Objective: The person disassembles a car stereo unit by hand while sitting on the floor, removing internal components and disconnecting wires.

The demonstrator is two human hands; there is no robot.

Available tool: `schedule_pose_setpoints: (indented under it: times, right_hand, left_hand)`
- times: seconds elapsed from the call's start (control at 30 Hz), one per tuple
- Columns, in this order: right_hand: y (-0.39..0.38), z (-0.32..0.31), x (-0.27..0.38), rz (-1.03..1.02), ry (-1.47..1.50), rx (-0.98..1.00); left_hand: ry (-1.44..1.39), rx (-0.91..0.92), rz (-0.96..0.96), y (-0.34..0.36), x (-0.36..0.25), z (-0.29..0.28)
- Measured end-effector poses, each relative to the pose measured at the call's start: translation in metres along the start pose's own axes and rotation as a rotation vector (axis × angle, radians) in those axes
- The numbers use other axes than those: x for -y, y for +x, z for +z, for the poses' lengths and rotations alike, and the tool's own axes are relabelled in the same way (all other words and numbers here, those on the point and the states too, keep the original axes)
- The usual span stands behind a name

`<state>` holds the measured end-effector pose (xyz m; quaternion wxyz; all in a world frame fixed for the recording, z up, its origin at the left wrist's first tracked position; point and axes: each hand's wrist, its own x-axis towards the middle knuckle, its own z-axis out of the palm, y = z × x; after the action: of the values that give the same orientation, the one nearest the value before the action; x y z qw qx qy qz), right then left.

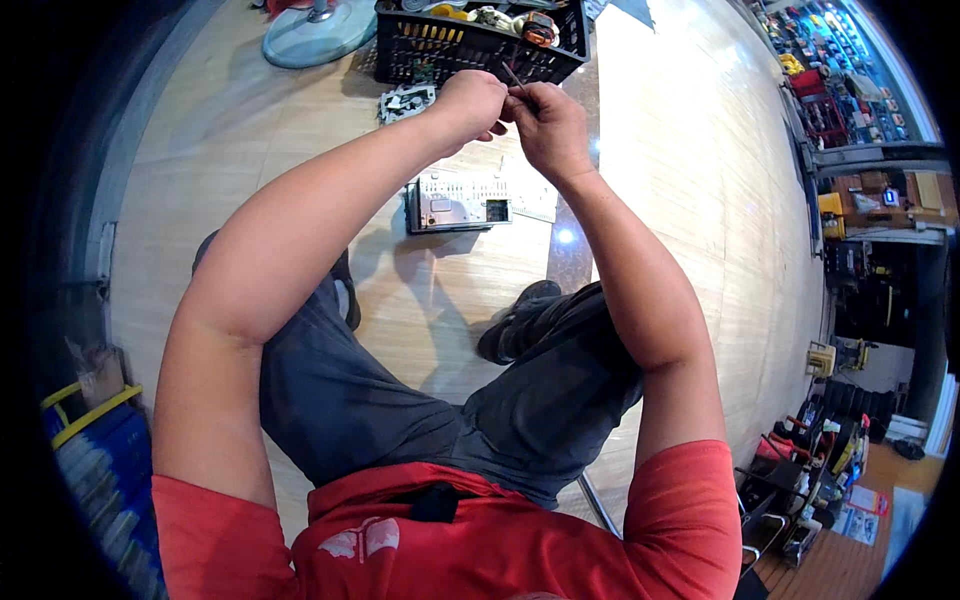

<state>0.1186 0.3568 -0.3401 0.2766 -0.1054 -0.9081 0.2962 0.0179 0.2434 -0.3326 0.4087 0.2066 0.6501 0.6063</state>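
Observation:
My two hands meet in front of the black crate, with their fingertips close together. My right hand point(550, 128) pinches a thin dark rod point(513, 77) that slants up to the left past the fingers. The fingers of my left hand point(474, 104) are curled in beside it; what they hold, if anything, is hidden behind the hand. On the floor below the hands lies a flat silver metal box point(455, 204) with slots along its top and a dark square opening at one corner. To the left of my left hand is a pale metal bracket-like part point(404, 104) with cutouts.
A black plastic crate point(420, 60) of tools, with an orange-and-black tape measure point(537, 28), stands beyond my hands. Left of it is a round pale-blue base point(318, 38). My shoes rest on the floor either side of the metal box. Crowded shelves point(850, 75) line the right.

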Motion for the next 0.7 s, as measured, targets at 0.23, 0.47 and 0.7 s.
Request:
schedule_pose_setpoints:
  times: [0.23,0.47,0.7]
  right_hand:
    - [0.006,0.006,0.002,-0.11,-0.133,0.088]
    - [-0.001,-0.004,-0.044,0.127,-0.256,0.259]
    - [-0.031,0.003,-0.231,0.467,-0.527,0.432]
  left_hand:
    - [0.365,0.074,-0.09,0.008,0.0,-0.019]
    - [1.274,0.305,0.295,-0.095,-0.054,-0.02]
    - [1.125,0.482,0.145,-0.116,-0.047,-0.041]
